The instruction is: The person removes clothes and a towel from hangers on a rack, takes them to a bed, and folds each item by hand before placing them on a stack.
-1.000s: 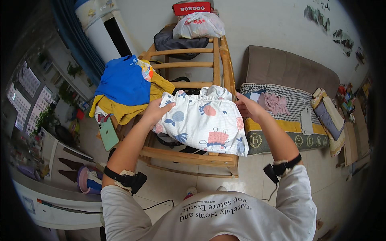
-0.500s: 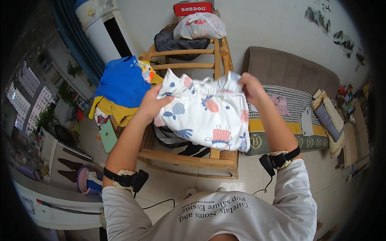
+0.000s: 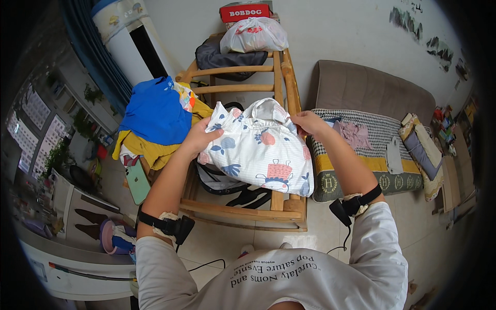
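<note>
A white garment (image 3: 253, 150) with blue and pink prints and a gathered elastic band hangs spread between my hands, above a wooden frame. My left hand (image 3: 200, 138) pinches its upper left corner, thumb on top. At the upper right edge, my right hand (image 3: 306, 124) grips the cloth with closed fingers. Between them the ruffled top edge bulges up into a loose loop. Left of my left hand is a pile with a blue garment (image 3: 157, 111) over a mustard-yellow one (image 3: 147, 150).
The slatted wooden frame (image 3: 237, 206) carries a white plastic bag (image 3: 254, 36), a dark cushion (image 3: 227, 59) and a red box (image 3: 247, 11) at its far end. A green phone (image 3: 137, 183) lies beside the pile. To the right, a sofa (image 3: 356, 88) holds a pink garment (image 3: 353, 134).
My right hand has come down and to the left, closer to my left hand. The garment's top edge has slackened into a loop, and its body hangs slightly narrower.
</note>
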`<state>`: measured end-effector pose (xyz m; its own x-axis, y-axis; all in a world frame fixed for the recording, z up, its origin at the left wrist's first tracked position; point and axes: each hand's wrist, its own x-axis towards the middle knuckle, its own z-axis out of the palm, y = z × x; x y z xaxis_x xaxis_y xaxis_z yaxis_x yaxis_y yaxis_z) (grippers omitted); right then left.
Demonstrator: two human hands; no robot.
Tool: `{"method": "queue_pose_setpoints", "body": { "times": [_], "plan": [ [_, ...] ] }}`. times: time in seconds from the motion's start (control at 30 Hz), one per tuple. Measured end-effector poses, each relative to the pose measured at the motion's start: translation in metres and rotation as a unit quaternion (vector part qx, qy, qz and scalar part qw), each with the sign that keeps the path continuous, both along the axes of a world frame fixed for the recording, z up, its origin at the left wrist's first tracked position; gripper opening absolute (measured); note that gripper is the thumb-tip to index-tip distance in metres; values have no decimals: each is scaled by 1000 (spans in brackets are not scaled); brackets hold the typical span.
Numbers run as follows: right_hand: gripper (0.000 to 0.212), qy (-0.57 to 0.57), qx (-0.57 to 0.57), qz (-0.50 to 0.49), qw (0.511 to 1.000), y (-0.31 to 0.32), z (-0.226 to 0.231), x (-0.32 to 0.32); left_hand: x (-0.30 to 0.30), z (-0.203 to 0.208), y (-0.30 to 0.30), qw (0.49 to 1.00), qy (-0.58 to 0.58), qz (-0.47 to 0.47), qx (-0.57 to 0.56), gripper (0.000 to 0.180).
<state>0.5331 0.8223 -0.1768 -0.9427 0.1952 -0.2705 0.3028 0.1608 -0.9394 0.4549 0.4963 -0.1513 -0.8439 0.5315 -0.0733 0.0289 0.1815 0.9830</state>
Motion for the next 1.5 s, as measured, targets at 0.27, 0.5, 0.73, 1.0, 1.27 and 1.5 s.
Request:
{"method": "queue_pose_setpoints", "body": {
  "times": [0.27,0.5,0.73,1.0,1.27,1.5],
  "plan": [
    [17,189,-308,-58,931,0,37,-1,-22,-22,-13,985,150,-1,-86,48],
    [34,14,-321,-70,944,-3,11,-12,-6,0,13,865,410,100,-271,46],
    [19,2,-158,-32,987,-1,5,-35,-37,6,100,898,361,4,-253,36],
    [26,417,80,-30,905,-25,23,-11,-82,13,165,985,6,-167,-45,52],
    [32,117,-203,-99,967,-17,44,2,-96,55,158,941,-27,-312,130,24],
    [35,135,-237,-75,959,-14,65,-19,-92,83,146,919,-44,-349,176,57]
  ]
}}
